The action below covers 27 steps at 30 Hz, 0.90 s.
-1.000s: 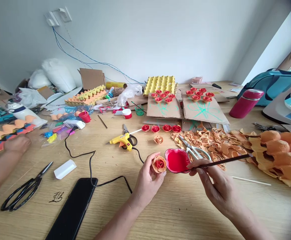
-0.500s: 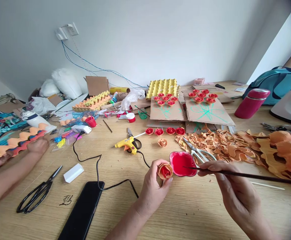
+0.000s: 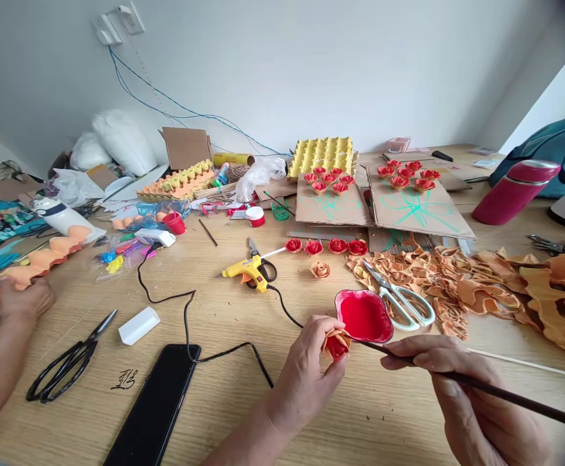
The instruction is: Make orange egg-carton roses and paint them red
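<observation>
My left hand (image 3: 306, 369) pinches an egg-carton rose (image 3: 336, 345) whose centre is red and whose outer petals are bare orange. Between the fingers of my right hand (image 3: 466, 382) lies a dark, thin paintbrush (image 3: 500, 388); its tip reaches the rose's upper edge. Just behind the rose stands a scalloped dish of red paint (image 3: 364, 316). One unpainted rose (image 3: 320, 270) sits farther back, with a row of red roses (image 3: 337, 245) behind it. White-handled scissors (image 3: 403, 301) lie right of the dish.
A yellow glue gun (image 3: 246, 272) trails a black cord. Black scissors (image 3: 71, 362) and a phone (image 3: 153, 408) lie left. Carton scraps (image 3: 422, 278) spread at right. Red roses stand on cardboard (image 3: 418, 210). A co-worker's hand (image 3: 24, 298) holds an egg-carton strip (image 3: 49, 255).
The brush tip has moved from the paint dish to the rose. My left hand has tilted the rose. At far left, the co-worker's hand has shifted along the carton. The view has turned slightly.
</observation>
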Tool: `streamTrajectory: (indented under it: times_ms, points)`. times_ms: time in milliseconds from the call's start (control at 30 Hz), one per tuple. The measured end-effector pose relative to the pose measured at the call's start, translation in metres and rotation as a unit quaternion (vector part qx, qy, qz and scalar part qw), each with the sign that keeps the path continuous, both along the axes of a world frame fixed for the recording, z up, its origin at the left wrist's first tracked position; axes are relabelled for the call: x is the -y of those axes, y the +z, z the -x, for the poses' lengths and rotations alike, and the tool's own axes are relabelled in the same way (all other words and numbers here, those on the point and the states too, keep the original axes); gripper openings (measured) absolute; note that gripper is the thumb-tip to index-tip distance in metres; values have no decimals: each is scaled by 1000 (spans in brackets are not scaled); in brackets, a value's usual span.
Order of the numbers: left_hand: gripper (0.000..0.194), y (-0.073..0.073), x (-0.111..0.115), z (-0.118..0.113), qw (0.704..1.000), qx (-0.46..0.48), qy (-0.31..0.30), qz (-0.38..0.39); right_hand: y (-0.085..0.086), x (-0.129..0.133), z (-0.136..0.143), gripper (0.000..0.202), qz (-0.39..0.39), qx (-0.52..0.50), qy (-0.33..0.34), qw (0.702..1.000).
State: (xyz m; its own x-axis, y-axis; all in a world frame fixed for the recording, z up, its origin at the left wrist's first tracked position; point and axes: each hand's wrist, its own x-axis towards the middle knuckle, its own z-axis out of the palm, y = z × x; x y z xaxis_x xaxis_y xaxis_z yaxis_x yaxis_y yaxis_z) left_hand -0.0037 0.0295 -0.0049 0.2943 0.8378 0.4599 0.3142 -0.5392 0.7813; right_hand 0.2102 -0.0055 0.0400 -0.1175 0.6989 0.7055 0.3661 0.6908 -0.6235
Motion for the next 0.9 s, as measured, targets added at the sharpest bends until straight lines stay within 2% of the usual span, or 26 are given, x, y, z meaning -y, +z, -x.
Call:
streamTrajectory:
  times_ms: [200,467,733,900]
  points:
    - [44,1,3,0,999,-10,-12,29,-7,4,-2,19,23,42,17,999]
    - [42,1,3,1,999,-19,-31,29,-16,-1,-8,26,26,84,85,993]
    - [44,-2,1,1,999,-31,-4,33,-9,5,-13,27,34,55,96,993]
    - [43,-1,1,1,999,-34,-10,29,-7,2,-13,27,19,55,86,995]
